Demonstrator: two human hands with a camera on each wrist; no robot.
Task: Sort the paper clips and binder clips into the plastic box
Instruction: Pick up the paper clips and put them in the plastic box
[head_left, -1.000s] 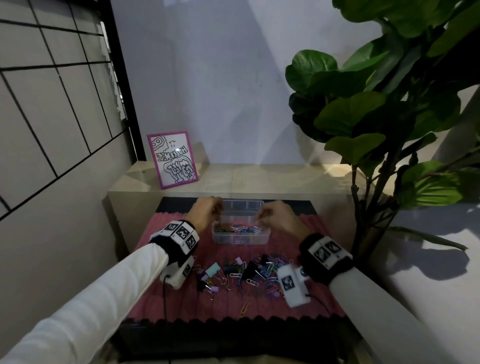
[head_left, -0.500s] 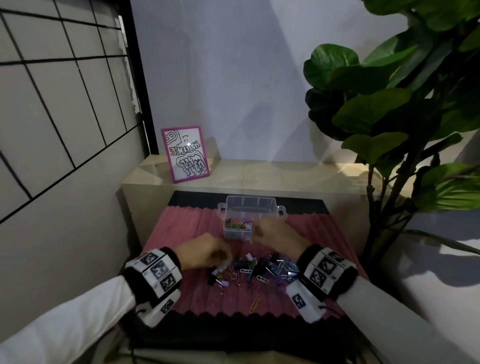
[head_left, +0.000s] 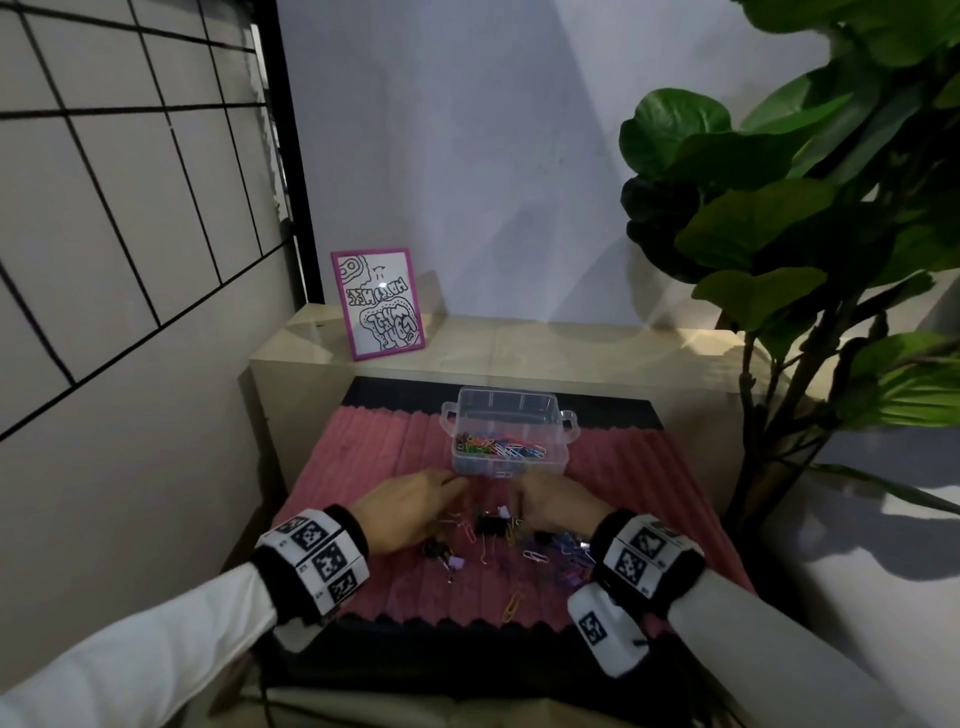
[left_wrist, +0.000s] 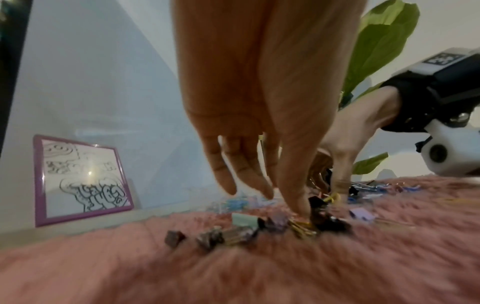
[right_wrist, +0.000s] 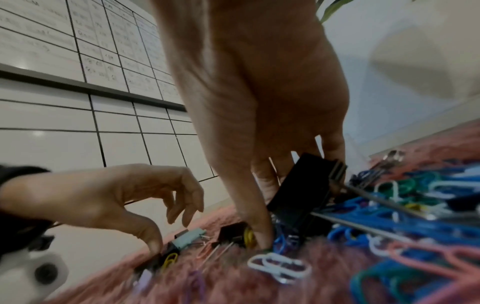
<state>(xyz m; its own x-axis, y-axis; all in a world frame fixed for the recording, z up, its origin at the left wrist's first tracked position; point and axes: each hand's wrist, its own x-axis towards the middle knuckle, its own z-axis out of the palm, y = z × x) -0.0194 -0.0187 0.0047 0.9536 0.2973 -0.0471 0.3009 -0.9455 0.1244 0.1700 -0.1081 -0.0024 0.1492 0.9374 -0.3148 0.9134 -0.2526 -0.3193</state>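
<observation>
A clear plastic box (head_left: 508, 466) stands at the back of the pink furry mat (head_left: 384, 452), with coloured paper clips (head_left: 498, 446) in its front compartment. Loose paper clips and small binder clips (head_left: 540, 556) lie scattered in front of it. My left hand (head_left: 452, 488) hangs over the left of the pile; its thumb (left_wrist: 296, 203) touches the clips and its fingers hold nothing. My right hand (head_left: 530, 506) is at the pile's middle. In the right wrist view its thumb and fingers pinch a large black binder clip (right_wrist: 303, 193), which is tilted up off the mat.
A pink-framed drawing (head_left: 376, 304) leans on the beige ledge (head_left: 571, 348) behind the mat. A large leafy plant (head_left: 779, 234) fills the right side. A tiled wall closes the left. A yellow paper clip (head_left: 514, 605) lies near the mat's front edge.
Both hands have drawn back from the box to the loose pile in front of it. The left hand came first; the right hand followed and took hold of the black binder clip.
</observation>
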